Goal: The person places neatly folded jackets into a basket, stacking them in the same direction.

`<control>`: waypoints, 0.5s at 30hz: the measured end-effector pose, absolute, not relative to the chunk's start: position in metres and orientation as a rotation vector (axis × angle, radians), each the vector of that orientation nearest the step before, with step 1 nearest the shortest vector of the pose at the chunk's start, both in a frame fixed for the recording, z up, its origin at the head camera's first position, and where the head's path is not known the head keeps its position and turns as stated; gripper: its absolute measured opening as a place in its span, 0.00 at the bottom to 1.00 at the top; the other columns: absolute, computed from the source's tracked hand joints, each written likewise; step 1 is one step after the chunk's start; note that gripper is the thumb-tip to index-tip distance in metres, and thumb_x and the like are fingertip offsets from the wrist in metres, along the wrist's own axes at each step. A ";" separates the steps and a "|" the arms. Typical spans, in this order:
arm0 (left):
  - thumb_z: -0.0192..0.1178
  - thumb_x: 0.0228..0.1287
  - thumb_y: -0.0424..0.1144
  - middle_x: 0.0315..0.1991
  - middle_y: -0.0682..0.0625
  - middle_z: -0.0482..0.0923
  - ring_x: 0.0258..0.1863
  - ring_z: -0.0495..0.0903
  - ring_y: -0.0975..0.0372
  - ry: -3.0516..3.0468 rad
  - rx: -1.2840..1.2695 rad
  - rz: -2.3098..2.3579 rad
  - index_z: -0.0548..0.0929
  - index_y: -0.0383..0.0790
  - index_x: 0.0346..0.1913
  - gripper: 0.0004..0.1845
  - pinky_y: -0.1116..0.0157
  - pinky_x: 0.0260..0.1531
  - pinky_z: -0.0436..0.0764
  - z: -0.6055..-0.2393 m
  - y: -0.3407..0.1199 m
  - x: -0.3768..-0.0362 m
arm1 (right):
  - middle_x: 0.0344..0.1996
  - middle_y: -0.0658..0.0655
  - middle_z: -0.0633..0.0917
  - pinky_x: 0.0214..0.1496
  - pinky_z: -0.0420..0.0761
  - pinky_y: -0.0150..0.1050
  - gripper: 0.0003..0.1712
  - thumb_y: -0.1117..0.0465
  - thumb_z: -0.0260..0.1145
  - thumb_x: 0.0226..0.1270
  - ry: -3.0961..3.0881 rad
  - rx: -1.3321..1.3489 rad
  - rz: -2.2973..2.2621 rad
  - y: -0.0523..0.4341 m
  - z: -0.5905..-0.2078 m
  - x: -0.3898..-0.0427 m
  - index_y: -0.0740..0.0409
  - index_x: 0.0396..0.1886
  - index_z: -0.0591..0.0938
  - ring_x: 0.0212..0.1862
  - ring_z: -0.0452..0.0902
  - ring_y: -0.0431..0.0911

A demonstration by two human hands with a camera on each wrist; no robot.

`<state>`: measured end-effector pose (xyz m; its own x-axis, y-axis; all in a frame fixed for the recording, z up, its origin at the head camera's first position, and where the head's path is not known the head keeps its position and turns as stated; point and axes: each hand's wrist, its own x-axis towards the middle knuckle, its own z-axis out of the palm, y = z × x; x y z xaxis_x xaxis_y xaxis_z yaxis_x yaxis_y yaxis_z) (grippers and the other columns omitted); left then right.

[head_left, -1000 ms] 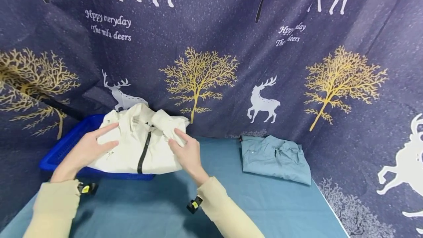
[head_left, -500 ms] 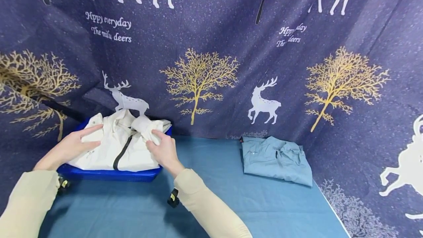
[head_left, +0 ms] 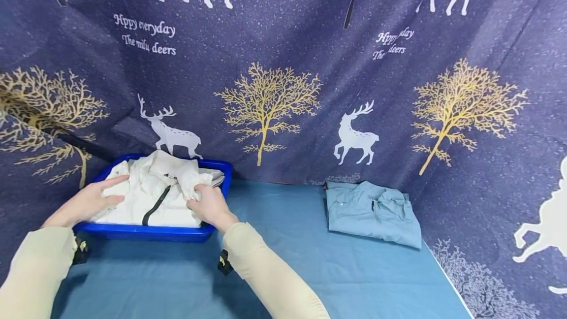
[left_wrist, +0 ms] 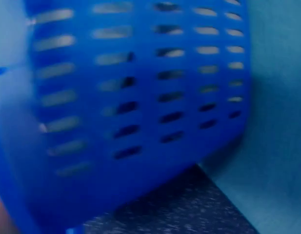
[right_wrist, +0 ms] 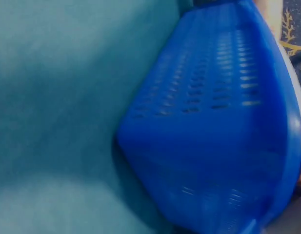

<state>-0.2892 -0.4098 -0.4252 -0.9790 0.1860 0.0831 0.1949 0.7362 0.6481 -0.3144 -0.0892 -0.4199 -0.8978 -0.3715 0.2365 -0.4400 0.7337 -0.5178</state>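
Head view gives me the clearest read: both of my hands are down on a white jacket (head_left: 150, 193) that lies folded inside a blue basket (head_left: 146, 233) at the far left of the bench (head_left: 283, 270). My left hand (head_left: 90, 201) lies on the jacket's left side with the fingers stretched nearly flat and relaxed, pressing the cloth, not curled round it. My right hand (head_left: 209, 204) sits at the jacket's right edge, just inside the basket's near right corner, and its fingers are bunched into the fabric so that a fold of it is pinched there. A dark zipper (head_left: 156, 205) runs down the jacket between my two hands. Well off to the right of my right hand, apart from the basket, a folded blue shirt (head_left: 372, 213) lies on the bench close to the backdrop (head_left: 283, 63), a dark cloth printed with white deer and gold trees that stands just behind the basket. Cream sleeves (head_left: 261, 270) cover both forearms. From the left wrist I see only the slotted wall of the basket (left_wrist: 135, 97), blurred and very close, with the bench cloth beside it. From the right wrist the basket's outer wall (right_wrist: 213, 136) fills the right side and the bench (right_wrist: 57, 97) fills the left; neither wrist view shows the fingers.
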 end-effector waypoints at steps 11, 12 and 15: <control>0.61 0.66 0.42 0.60 0.19 0.60 0.45 0.74 0.35 -3.080 -0.218 -0.833 0.58 0.25 0.71 0.39 0.41 0.45 0.71 -0.439 -0.405 -0.294 | 0.20 0.46 0.79 0.31 0.75 0.30 0.16 0.54 0.66 0.68 -2.954 0.821 0.257 -0.102 -0.417 -0.307 0.49 0.18 0.79 0.24 0.73 0.37; 0.62 0.65 0.41 0.59 0.18 0.61 0.48 0.72 0.32 -3.083 -0.224 -0.811 0.58 0.24 0.71 0.38 0.39 0.47 0.70 -0.439 -0.404 -0.295 | 0.21 0.46 0.80 0.32 0.76 0.31 0.15 0.55 0.66 0.68 -2.973 0.806 0.239 -0.103 -0.417 -0.307 0.49 0.19 0.79 0.26 0.74 0.37; 0.62 0.64 0.40 0.62 0.16 0.56 0.59 0.57 0.24 -3.104 -0.234 -0.752 0.60 0.23 0.69 0.37 0.31 0.52 0.62 -0.440 -0.401 -0.298 | 0.26 0.47 0.82 0.32 0.78 0.33 0.11 0.55 0.66 0.66 -3.025 0.761 0.188 -0.105 -0.417 -0.308 0.49 0.23 0.82 0.29 0.76 0.38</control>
